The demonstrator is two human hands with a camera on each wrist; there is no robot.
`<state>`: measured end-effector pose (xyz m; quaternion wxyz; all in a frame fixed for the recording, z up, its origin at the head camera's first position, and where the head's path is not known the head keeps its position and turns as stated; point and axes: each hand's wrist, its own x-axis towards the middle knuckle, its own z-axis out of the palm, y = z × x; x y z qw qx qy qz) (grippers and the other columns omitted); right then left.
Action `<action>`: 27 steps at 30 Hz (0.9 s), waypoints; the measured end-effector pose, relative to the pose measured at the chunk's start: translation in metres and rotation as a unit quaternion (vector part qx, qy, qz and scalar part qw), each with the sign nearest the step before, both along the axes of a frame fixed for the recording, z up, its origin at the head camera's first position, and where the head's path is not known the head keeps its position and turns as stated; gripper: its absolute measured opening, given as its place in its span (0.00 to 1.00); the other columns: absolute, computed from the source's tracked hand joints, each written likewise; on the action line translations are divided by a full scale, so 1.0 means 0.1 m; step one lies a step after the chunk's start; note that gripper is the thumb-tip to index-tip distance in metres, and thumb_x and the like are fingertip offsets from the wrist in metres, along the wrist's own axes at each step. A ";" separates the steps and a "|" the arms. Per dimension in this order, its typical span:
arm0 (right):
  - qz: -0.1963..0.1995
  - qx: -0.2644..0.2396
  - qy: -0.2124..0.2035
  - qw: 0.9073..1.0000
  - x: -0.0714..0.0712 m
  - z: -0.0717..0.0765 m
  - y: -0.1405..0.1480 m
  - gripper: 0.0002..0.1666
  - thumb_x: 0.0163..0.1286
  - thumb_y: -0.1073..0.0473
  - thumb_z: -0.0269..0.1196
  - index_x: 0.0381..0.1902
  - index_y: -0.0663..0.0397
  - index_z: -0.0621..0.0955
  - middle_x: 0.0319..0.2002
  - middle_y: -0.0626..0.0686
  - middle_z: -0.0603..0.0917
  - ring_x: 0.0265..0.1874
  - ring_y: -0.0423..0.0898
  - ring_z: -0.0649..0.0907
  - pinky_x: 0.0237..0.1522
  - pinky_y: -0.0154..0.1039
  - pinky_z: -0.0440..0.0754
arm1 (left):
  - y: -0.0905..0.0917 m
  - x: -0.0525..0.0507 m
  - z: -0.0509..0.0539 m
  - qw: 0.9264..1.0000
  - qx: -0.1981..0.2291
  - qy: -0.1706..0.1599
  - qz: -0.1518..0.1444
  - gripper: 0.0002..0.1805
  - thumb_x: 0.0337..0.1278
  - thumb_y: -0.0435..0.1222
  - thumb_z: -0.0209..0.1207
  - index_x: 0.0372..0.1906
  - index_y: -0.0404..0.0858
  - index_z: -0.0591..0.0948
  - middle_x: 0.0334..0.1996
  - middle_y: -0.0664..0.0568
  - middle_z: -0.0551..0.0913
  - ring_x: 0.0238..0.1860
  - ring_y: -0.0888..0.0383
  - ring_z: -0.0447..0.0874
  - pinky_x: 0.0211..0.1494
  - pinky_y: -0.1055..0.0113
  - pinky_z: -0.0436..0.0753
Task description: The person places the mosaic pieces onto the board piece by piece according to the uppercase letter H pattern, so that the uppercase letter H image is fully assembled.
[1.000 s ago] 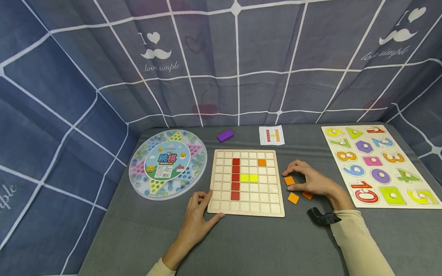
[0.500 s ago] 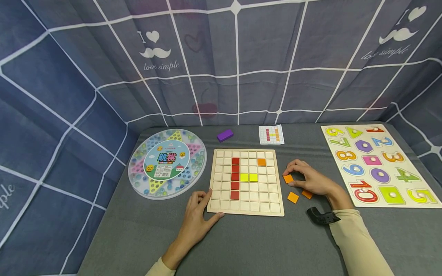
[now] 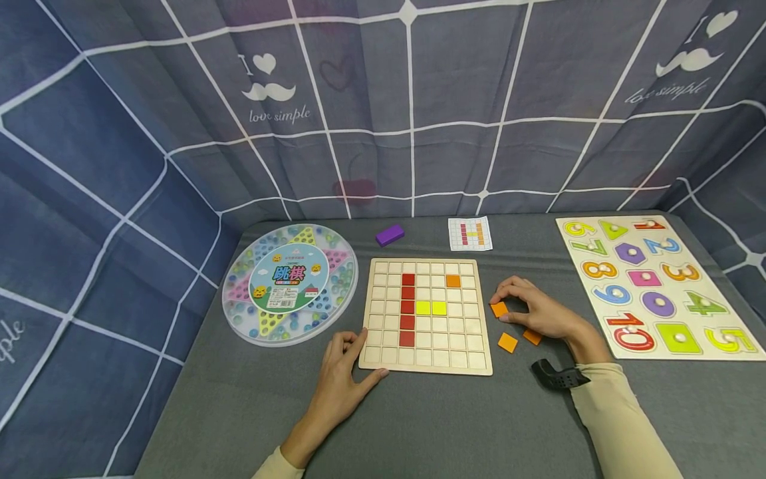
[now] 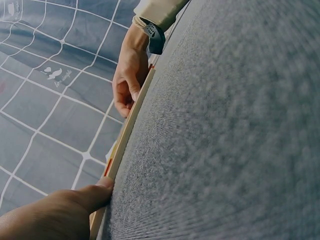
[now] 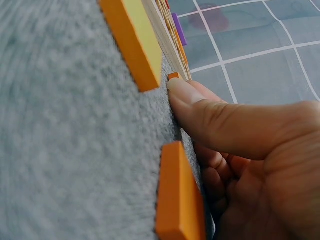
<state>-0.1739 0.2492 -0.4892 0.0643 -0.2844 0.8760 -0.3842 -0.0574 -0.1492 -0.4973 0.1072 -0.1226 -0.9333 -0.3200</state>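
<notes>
A wooden grid board (image 3: 443,326) lies flat with a column of several red tiles (image 3: 407,307), two yellow-green tiles (image 3: 423,308) beside it and one orange tile (image 3: 453,281) at the upper right. My left hand (image 3: 341,382) rests at the board's front left corner, index finger at the left edge, thumb at the front edge. Right of the board, my right hand (image 3: 538,313) pinches a loose orange tile (image 3: 499,309) between thumb and fingertip. Another orange tile (image 3: 507,343) lies in front of it, and one more (image 3: 532,337) is partly under the hand.
Behind the board are a purple block (image 3: 390,235) and a pattern card (image 3: 470,234) with red, yellow and orange squares. A round marble game (image 3: 290,286) sits at the left, a number and shape puzzle (image 3: 658,289) at the right. A patterned curtain (image 3: 449,159) stands behind.
The orange tile at my right fingertips has moved slightly left and away from me, and my thumb has come closer to it. My left hand has stayed at the board corner.
</notes>
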 end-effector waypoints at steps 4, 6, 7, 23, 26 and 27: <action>0.002 -0.003 0.003 1.000 0.00 0.01 0.00 0.16 0.62 0.62 0.69 0.48 0.43 0.82 0.50 0.47 0.76 0.52 0.41 0.69 0.57 0.39 0.61 | 0.00 0.00 0.00 1.000 0.000 0.001 -0.001 0.45 0.43 0.50 0.75 0.68 0.36 0.72 0.49 0.47 0.71 0.44 0.59 0.65 0.48 0.56 0.71; 0.003 -0.006 0.007 1.000 0.00 0.01 0.00 0.16 0.62 0.62 0.69 0.48 0.44 0.82 0.49 0.47 0.76 0.51 0.41 0.70 0.57 0.39 0.61 | 0.00 0.00 0.00 1.000 0.000 0.002 -0.001 0.45 0.43 0.50 0.75 0.68 0.36 0.72 0.49 0.47 0.71 0.44 0.59 0.65 0.48 0.56 0.71; 0.003 -0.008 0.007 1.000 0.01 0.01 -0.01 0.16 0.62 0.62 0.69 0.48 0.44 0.82 0.49 0.47 0.76 0.51 0.41 0.70 0.57 0.38 0.61 | 0.00 0.00 0.00 1.000 0.000 0.001 -0.001 0.45 0.43 0.50 0.75 0.68 0.36 0.72 0.49 0.47 0.71 0.44 0.59 0.65 0.48 0.56 0.71; 0.004 -0.015 0.009 1.000 0.00 0.00 0.00 0.15 0.62 0.63 0.69 0.47 0.46 0.83 0.49 0.47 0.76 0.51 0.39 0.70 0.57 0.33 0.60 | 0.00 0.00 0.00 1.000 -0.001 0.009 -0.002 0.45 0.43 0.49 0.75 0.68 0.37 0.72 0.49 0.46 0.71 0.44 0.58 0.66 0.48 0.56 0.71; 0.005 -0.013 0.009 1.000 -0.01 0.00 0.00 0.15 0.62 0.63 0.69 0.47 0.46 0.82 0.49 0.47 0.76 0.51 0.39 0.70 0.57 0.33 0.60 | 0.00 0.00 0.00 1.000 -0.001 0.009 -0.004 0.45 0.43 0.49 0.75 0.68 0.37 0.72 0.49 0.46 0.71 0.44 0.58 0.66 0.48 0.56 0.71; 0.005 -0.012 0.010 1.000 -0.01 0.00 0.00 0.15 0.62 0.63 0.69 0.47 0.46 0.82 0.49 0.47 0.76 0.51 0.40 0.70 0.57 0.33 0.60 | 0.00 0.00 0.00 1.000 -0.001 0.009 -0.004 0.45 0.43 0.49 0.75 0.69 0.37 0.72 0.49 0.46 0.71 0.44 0.58 0.66 0.48 0.56 0.71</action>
